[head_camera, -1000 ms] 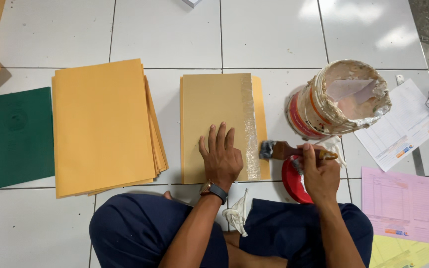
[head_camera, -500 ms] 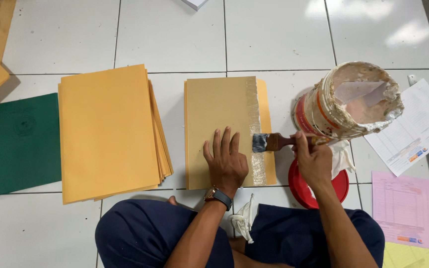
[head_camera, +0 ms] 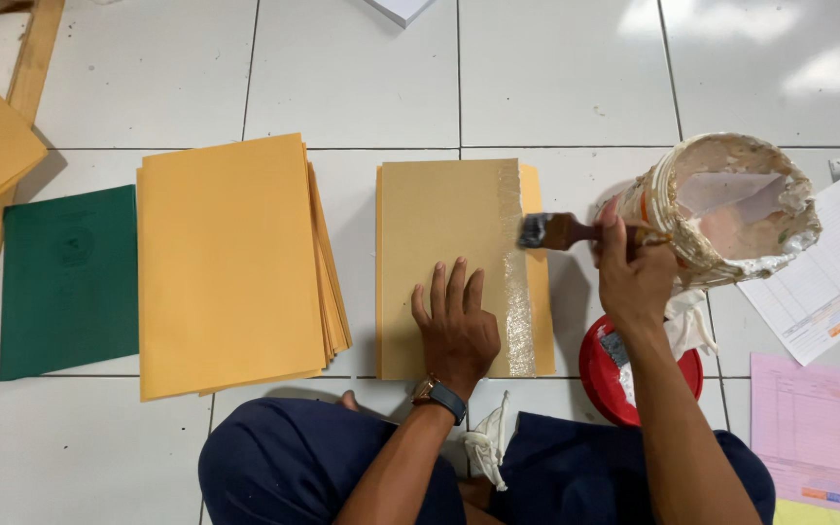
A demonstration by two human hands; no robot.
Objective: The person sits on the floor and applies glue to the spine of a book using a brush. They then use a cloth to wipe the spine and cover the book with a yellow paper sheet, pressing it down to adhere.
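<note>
Two hands: L hand flat, spread on tan board; R hand gripping brush.

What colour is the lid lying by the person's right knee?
Red, smeared with whitish glue; the lid shows in the head view, partly hidden by the right forearm.

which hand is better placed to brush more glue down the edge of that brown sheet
Right. The right hand already grips the brush, whose bristles sit at the glossy strip on the brown sheet, beside the glue bucket. The left hand lies flat on the sheet, pinning it.
</note>
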